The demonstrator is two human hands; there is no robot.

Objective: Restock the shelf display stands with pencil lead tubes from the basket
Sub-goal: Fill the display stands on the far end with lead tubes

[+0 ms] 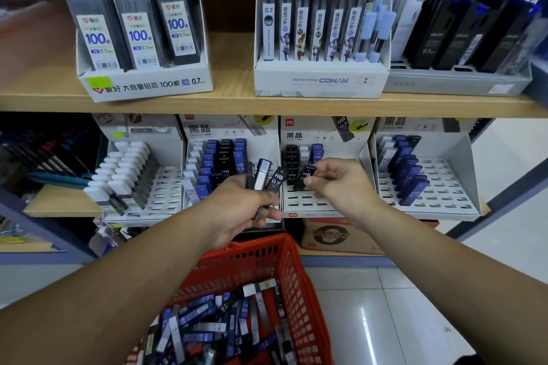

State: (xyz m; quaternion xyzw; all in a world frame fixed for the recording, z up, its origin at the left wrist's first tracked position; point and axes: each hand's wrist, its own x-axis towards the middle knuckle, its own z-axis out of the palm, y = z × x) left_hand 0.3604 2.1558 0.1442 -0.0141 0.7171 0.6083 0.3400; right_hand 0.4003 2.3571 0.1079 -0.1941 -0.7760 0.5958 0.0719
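Observation:
My left hand [241, 207] grips a fan of three lead tubes [264, 178], one marked HB 0.7, in front of the lower shelf. My right hand [341, 184] pinches a single black HB tube [304, 178] just over the white slotted display stand [323, 201] that holds a column of black tubes at its back. Below my arms stands a red basket [284, 264] with several blue, black and grey tubes [219, 323] lying loose in it.
On the lower shelf, slotted stands sit at the left with blue and black tubes [219, 163], at the far left with white-capped tubes [124, 175], and at the right with blue tubes [406, 169]. The upper wooden shelf [237, 101] carries boxes of lead packs. A cardboard box [332, 234] sits underneath.

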